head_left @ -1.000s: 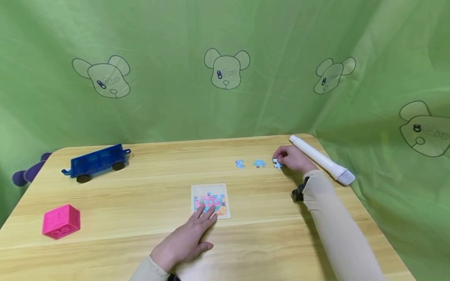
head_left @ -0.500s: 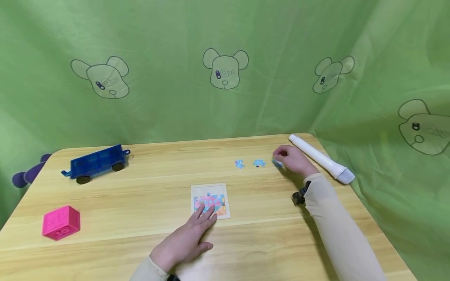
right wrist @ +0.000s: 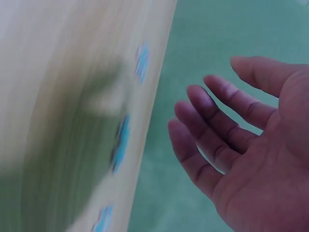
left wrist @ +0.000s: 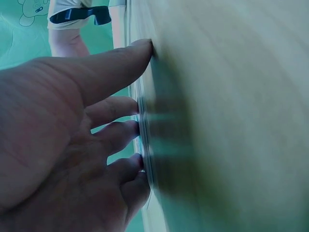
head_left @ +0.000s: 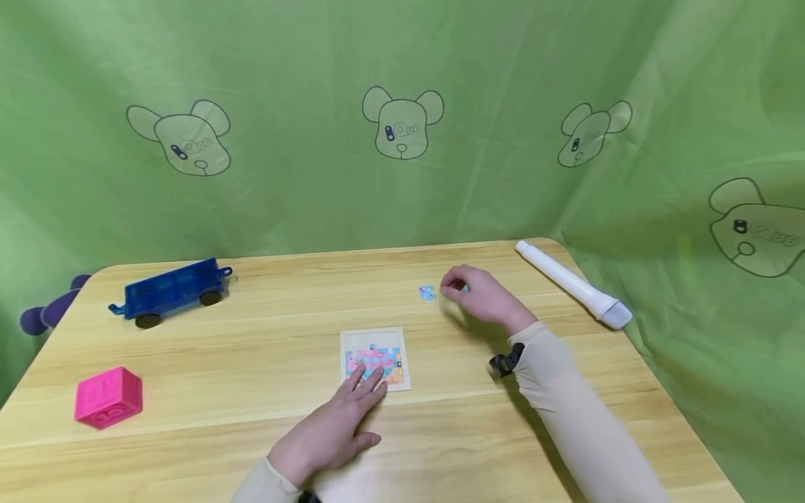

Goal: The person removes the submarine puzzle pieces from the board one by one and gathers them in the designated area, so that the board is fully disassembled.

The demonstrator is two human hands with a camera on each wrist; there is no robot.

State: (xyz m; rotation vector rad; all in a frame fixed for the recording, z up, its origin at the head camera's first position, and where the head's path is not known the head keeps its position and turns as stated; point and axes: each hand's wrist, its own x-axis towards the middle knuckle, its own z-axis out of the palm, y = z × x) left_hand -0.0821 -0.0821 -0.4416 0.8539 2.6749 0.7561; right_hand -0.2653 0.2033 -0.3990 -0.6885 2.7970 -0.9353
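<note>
My left hand (head_left: 336, 426) lies with spread fingers on the lower edge of a small square jigsaw board (head_left: 369, 338), whose lower part holds pink and blue pieces. The left wrist view shows those fingertips (left wrist: 136, 128) touching the board's edge. My right hand (head_left: 481, 295) hovers over the row of loose pieces, fingers loosely bent and nothing between them. Beside it lies one blue jigsaw piece (head_left: 428, 293); another piece (head_left: 465, 288) is mostly covered by the hand. In the right wrist view three loose pieces lie on the table, including a middle piece (right wrist: 120, 144), apart from the fingers.
A blue toy wagon (head_left: 172, 290) stands at the back left, with a pink block (head_left: 110, 397) nearer the front. A white flashlight-like tube (head_left: 572, 283) lies along the right edge. Green cloth (head_left: 302, 175) hangs behind the wooden table (head_left: 251, 363).
My right hand has let go of the rightmost jigsaw piece and moved left, over the middle one. The left hand has stayed on the board.
</note>
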